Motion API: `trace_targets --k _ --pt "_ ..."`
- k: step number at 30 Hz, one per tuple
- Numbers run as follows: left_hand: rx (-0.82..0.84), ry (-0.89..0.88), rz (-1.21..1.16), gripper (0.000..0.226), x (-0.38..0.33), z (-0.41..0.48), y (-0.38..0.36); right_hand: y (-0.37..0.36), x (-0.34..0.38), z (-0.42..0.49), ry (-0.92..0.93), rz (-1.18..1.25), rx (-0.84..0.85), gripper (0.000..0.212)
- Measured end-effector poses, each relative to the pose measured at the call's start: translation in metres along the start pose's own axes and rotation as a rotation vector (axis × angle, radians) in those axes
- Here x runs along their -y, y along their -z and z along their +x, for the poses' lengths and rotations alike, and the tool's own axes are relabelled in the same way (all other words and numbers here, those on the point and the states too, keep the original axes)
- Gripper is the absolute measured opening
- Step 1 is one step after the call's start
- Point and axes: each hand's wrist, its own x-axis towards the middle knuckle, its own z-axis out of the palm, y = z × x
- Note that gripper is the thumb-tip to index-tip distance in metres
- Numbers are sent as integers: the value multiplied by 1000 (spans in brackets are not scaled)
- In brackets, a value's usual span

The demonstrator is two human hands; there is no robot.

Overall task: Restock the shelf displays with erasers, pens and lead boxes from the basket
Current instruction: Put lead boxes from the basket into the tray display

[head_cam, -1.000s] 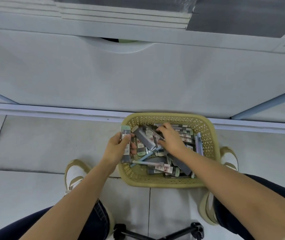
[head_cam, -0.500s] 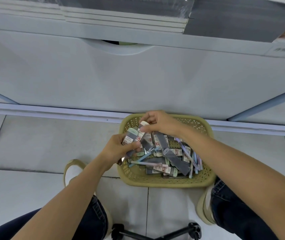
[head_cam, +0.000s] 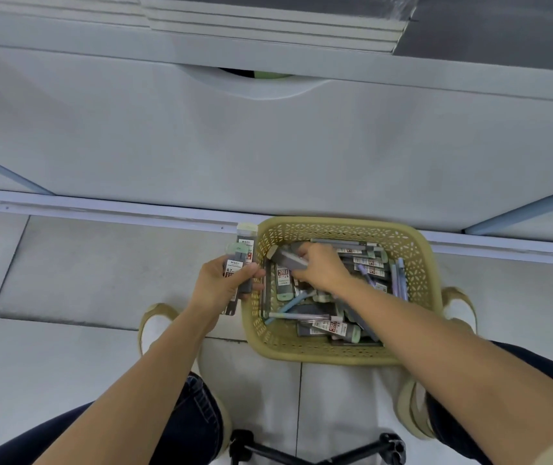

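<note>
My left hand (head_cam: pixel 224 283) grips lead boxes (head_cam: pixel 239 263) just outside basket (head_cam: pixel 429 297) left rim. My right hand (head_cam: pixel 322 270) pinches another box (head_cam: pixel 288 258) inside basket. I'd lift it clear of pens (head_cam: pixel 401 280), then lay it flat onto them, labels aligned.

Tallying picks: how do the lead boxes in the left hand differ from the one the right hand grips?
The left hand holds several lead boxes stacked, outside the basket; the right hand grips a single lead box inside the basket. The stack points away from the person; the single box lies slanted. All are dark grey with pale caps.
</note>
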Motion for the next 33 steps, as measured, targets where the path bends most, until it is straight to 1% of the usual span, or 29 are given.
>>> trace_targets --k 3,4,6,9,11,14,17,18,21,22,25,28,31,33 --pt "-96 5 -45 19 -5 -2 -5 36 1 -10 -79 532 231 24" --pt "-126 14 -69 18 -8 -3 -8 48 5 -16 -78 662 289 26" --pt "-143 25 -117 17 -19 -6 -17 71 15 -28 -23 777 353 30" --pt "-124 -8 -191 19 -42 -16 -35 96 37 -45 58 758 356 33" --pt "-118 -60 -277 18 -61 -26 -44 111 52 -58 106 695 293 34" --pt "-95 -150 -352 15 -89 -46 -53 138 73 -79 245 621 179 30" --pt "-65 -234 -304 15 -113 -70 -56 169 92 -101 331 598 136 34" --pt "-58 -263 -272 14 -121 -79 -57 180 98 -109 346 590 129 32" --pt "-35 -367 -128 11 -145 -104 -57 203 117 -133 390 620 96 11" --pt "-15 -400 -95 10 -153 -113 -58 210 123 -141 414 610 60 10" --pt "19 -481 -45 13 -176 -138 -61 230 137 -166 471 596 -56 22" --pt "17 -559 -49 19 -196 -158 -60 261 145 -193 542 686 -133 28" --pt "25 -618 -32 23 -213 -175 -61 289 155 -217 589 745 -192 25" --pt "42 -644 -33 20 -223 -185 -68 298 161 -226 607 794 -218 22"
